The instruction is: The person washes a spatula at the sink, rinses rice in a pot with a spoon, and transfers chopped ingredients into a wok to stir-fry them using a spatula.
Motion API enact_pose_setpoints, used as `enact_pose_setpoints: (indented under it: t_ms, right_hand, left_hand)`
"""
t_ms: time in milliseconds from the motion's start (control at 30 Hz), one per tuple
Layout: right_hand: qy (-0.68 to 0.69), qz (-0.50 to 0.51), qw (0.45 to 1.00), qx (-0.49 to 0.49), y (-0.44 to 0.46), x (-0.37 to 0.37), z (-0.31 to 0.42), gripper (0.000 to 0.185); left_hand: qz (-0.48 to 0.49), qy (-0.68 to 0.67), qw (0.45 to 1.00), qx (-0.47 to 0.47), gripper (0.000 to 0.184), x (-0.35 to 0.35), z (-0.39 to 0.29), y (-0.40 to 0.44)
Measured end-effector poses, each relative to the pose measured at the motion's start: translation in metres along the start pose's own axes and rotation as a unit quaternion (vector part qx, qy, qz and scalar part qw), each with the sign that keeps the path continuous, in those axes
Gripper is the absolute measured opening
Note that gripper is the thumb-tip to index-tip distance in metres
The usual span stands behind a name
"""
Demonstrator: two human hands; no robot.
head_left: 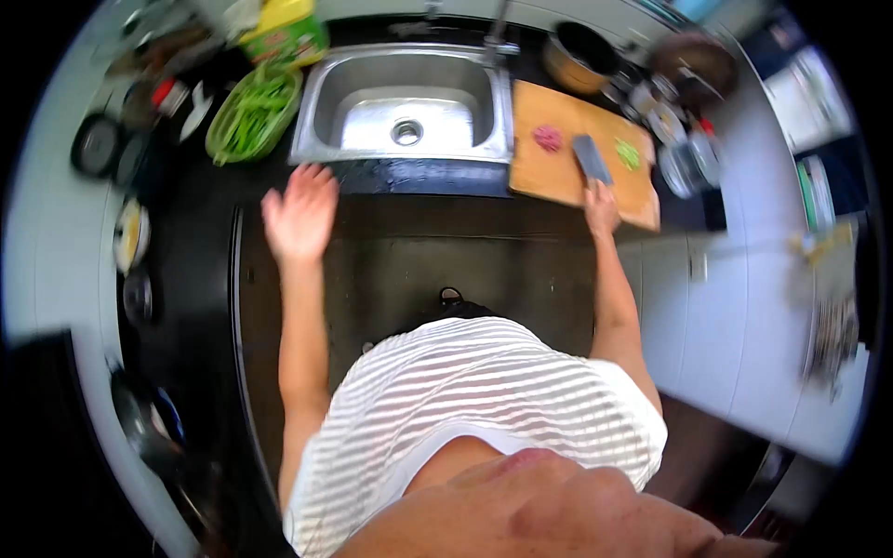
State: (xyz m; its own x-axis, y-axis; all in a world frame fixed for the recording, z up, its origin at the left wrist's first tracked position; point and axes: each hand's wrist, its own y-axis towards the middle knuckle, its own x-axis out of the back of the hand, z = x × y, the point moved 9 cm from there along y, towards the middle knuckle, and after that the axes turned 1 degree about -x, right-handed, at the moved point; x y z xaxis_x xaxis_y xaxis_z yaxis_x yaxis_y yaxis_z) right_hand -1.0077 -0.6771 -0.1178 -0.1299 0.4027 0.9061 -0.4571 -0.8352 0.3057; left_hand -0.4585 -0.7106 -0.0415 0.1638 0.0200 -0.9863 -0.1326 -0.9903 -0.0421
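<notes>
My right hand [602, 206] is closed round the handle of a cleaver [592, 159], whose broad grey blade rests over the wooden cutting board [549, 181]. To the left of the blade lies a small pile of pink chopped food [547, 139], perhaps meat. On its right is a little heap of pale green chopped pieces [628, 153]. My left hand [301, 214] holds nothing, its fingers spread, in front of the sink's left corner. Beyond it stands a green basket [216, 130] filled with long green vegetables [260, 110].
A steel sink [310, 102] sits between basket and board. Behind the board is a dark pot [579, 58]; jars and a clear container [688, 167] crowd its right. A yellow-green tub [288, 33] stands at the back left. Lids and a bowl [131, 235] line the left counter.
</notes>
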Motion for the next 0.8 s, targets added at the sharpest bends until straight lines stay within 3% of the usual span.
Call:
enact_pose_setpoints:
  t_ms: [33,100,133,233,400,467,500,533,600,633,667,700,733,767,800]
  right_hand:
    - [0.001,0.019,0.999,0.027,0.010,-0.011,-0.005,0.038]
    - [-0.004,0.027,0.997,0.073,0.023,-0.026,-0.017,0.040]
    - [-0.033,0.043,0.997,0.058,0.027,-0.027,-0.016,0.041]
    - [-0.114,0.020,0.986,0.118,0.033,-0.029,-0.020,0.041]
    - [0.009,-0.069,0.984,0.162,0.031,-0.004,-0.006,0.038]
    - [0.058,-0.092,0.972,0.209,0.022,0.004,0.024,0.037]
    - [0.159,-0.026,0.974,0.160,0.026,-0.001,0.036,0.035]
    - [0.260,0.044,0.958,0.117,0.031,-0.013,0.058,0.033]
    - [0.273,0.135,0.926,0.221,0.023,-0.022,0.133,0.029]
    - [0.344,0.147,0.891,0.256,0.016,-0.030,0.165,0.029]
    - [0.414,0.166,0.848,0.285,0.003,-0.041,0.198,0.029]
    - [0.414,0.243,0.826,0.295,-0.017,-0.044,0.245,0.030]
    - [0.406,0.320,0.801,0.302,-0.043,-0.041,0.288,0.030]
    - [0.405,0.368,0.759,0.354,-0.071,-0.038,0.333,0.030]
    - [0.400,0.412,0.714,0.402,-0.104,-0.035,0.378,0.031]
  left_hand:
    - [0.044,-0.042,0.998,0.019,0.060,-0.005,0.023,0.022]
    - [-0.032,-0.068,0.997,0.008,0.066,-0.025,0.060,0.048]
    - [0.026,-0.086,0.996,0.008,0.071,-0.036,0.071,0.058]
    - [0.017,-0.059,0.998,-0.011,0.071,-0.057,0.087,0.069]
    - [0.012,-0.024,0.999,-0.044,0.065,-0.063,0.086,0.091]
    - [0.060,0.231,0.969,-0.066,0.059,-0.043,0.062,0.126]
    - [0.008,0.620,0.784,-0.021,0.049,0.023,0.061,0.154]
    - [-0.070,0.889,0.450,0.032,0.041,0.080,0.038,0.172]
    - [0.057,0.988,0.091,-0.111,0.037,0.047,0.040,0.100]
    - [0.097,0.974,0.184,-0.093,0.037,0.050,0.040,0.073]
    - [0.053,0.924,0.357,-0.126,0.030,0.041,0.028,0.032]
    - [0.050,0.872,0.465,-0.144,0.025,0.062,0.020,0.000]
    - [0.000,0.853,0.521,-0.030,0.023,0.090,0.014,-0.039]
    - [-0.031,0.832,0.545,-0.102,0.022,0.102,0.001,-0.090]
    - [-0.092,0.843,0.525,-0.076,0.023,0.121,-0.010,-0.142]
